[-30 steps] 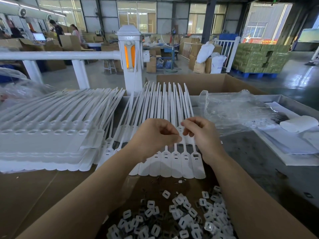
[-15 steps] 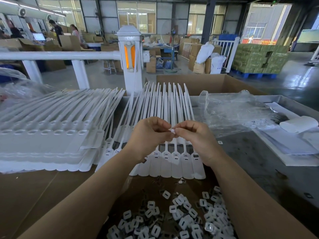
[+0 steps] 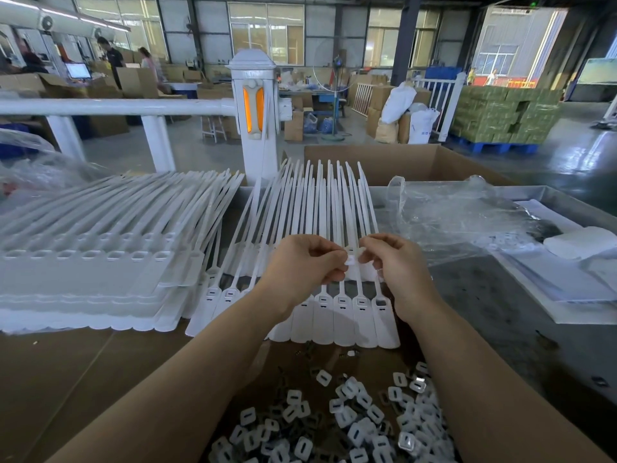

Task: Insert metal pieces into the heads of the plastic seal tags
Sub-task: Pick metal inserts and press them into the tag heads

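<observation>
Fingers (image 3: 335, 259) around small white plastic piece (image 3: 353, 260)

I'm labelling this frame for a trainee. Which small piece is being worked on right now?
Start at the fanned row of white plastic seal tags mid-table. Above their heads, left hand and right hand meet. The small white piece pinched between them is the only one held, unlike the loose pile below.

Matt white plastic seal tags (image 3: 344, 309) on dull brown cardboard (image 3: 83, 369) — crinkled, glossy clear plastic bag (image 3: 467, 215) beside.
</observation>
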